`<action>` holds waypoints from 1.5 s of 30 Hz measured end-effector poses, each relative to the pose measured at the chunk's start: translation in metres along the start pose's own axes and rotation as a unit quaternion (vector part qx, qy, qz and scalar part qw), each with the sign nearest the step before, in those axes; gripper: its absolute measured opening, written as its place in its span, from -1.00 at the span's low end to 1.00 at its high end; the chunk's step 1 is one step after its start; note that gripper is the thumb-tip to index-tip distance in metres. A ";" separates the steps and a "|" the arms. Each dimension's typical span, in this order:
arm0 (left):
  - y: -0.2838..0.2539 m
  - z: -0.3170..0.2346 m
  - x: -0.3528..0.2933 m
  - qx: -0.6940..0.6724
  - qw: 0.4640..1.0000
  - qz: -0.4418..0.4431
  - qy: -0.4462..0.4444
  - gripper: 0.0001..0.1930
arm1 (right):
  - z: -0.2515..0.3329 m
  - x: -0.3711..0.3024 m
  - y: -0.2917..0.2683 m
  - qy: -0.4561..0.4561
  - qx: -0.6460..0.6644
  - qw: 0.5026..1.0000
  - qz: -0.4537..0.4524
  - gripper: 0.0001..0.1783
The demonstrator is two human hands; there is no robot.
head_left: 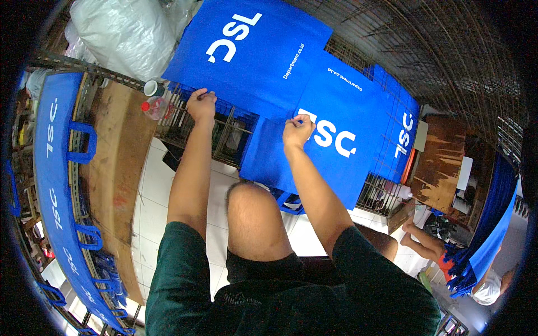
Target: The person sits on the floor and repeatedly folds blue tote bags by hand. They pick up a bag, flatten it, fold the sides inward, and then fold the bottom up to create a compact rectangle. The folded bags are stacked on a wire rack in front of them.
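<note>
Your bare knee below, both hands pinch one blue fabric bag, unstacked, finished bags left.

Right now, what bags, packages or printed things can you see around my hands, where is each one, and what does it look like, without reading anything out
Upper blue bag: flat on the wire rack, held by the left hand; blue, white lettering.
Lower blue bag: overlapping it to the right, pinched by the right hand; same colours.
Row of blue bags: far left, with loop handles.
Clear plastic sack: top left, bulging, whitish.
Small bottle: by the left hand, clear, red cap.
</note>
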State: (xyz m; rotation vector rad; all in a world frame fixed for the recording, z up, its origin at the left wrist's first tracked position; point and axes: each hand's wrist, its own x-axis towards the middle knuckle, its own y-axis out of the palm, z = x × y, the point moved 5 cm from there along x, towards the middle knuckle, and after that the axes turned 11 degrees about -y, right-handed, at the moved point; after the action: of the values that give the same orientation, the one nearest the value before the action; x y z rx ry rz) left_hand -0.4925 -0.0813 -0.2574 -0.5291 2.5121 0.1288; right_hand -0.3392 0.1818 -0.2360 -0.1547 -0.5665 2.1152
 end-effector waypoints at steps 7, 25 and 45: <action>0.001 0.012 -0.001 0.015 1.000 -0.015 0.005 -0.78 | 0.012 0.014 -0.006 -0.094 -0.095 0.991 -0.015 -0.79; 0.003 0.006 -0.009 0.023 1.000 -0.003 0.003 -0.76 | 0.017 0.010 -0.015 -0.084 -0.107 0.991 0.016 -0.80; -0.110 0.045 -0.179 0.083 0.964 0.153 0.199 -0.79 | 0.172 0.112 -0.729 -0.240 0.087 0.865 -0.431 -0.51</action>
State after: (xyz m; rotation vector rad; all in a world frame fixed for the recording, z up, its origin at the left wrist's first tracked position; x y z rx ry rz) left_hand -0.2889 -0.1119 -0.1948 -0.0988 2.9511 -0.0821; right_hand 0.0906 0.5635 0.2572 0.6438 -0.5765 1.2860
